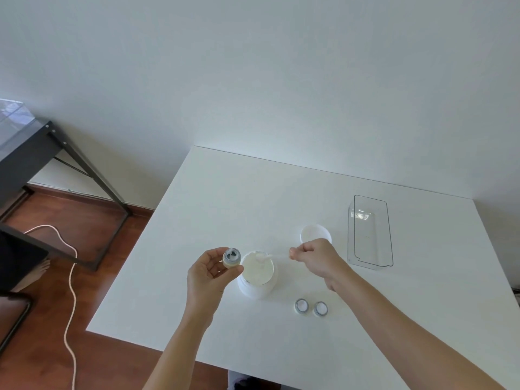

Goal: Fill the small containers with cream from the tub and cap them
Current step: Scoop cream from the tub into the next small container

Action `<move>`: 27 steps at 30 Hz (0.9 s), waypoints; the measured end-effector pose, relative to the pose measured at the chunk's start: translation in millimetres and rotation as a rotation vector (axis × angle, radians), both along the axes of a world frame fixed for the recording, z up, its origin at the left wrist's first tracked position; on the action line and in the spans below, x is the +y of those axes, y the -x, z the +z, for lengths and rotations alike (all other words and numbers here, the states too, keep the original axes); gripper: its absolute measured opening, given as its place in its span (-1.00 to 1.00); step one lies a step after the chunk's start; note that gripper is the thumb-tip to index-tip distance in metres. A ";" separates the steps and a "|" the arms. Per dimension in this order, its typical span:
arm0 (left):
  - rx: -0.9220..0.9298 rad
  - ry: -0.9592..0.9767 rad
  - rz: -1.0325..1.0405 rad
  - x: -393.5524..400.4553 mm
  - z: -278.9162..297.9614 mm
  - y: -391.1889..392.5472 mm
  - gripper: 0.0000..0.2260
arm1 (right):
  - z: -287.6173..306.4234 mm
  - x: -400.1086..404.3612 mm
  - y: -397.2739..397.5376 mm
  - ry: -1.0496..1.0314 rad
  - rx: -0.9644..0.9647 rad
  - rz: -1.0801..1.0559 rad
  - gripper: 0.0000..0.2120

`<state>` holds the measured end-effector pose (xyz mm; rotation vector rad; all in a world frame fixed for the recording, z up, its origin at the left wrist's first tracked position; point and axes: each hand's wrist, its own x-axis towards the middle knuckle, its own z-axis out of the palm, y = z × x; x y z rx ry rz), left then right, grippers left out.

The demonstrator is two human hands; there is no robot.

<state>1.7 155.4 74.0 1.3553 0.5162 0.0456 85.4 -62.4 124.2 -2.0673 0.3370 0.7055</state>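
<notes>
An open white tub (257,273) full of cream stands on the white table (225,198). My left hand (208,277) holds a small open container (232,257) just left of the tub's rim, with some cream inside it. My right hand (316,257) pinches a thin clear spatula (273,257) whose tip dips into the cream at the tub's far edge. Two small round caps (301,306) (320,308) lie side by side on the table in front of the tub, to its right.
The tub's white lid (313,233) lies upside down behind my right hand. A clear rectangular plastic bin (370,230) stands at the right. Left of the table are a wooden floor, a white cable (70,291) and a black-framed desk (42,147).
</notes>
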 end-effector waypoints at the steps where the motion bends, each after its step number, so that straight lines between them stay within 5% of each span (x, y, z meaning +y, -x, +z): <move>1: 0.001 0.002 -0.005 -1.1 0.1 -0.4 -0.67 | 4.4 -1.4 -0.5 -0.036 -0.006 -0.006 -0.83; 8: 0.000 0.012 -0.064 -12.5 4.1 -2.9 -0.68 | 32.1 3.8 5.1 -0.091 -0.216 -0.010 -0.81; 23: -0.016 0.039 -0.089 -17.6 13.5 -4.7 -0.70 | 32.9 18.0 34.6 0.431 -1.358 0.510 -0.83; 27: -0.024 0.065 -0.083 -17.2 14.5 -5.4 -0.70 | 20.3 10.1 40.0 0.543 -1.532 0.642 -0.78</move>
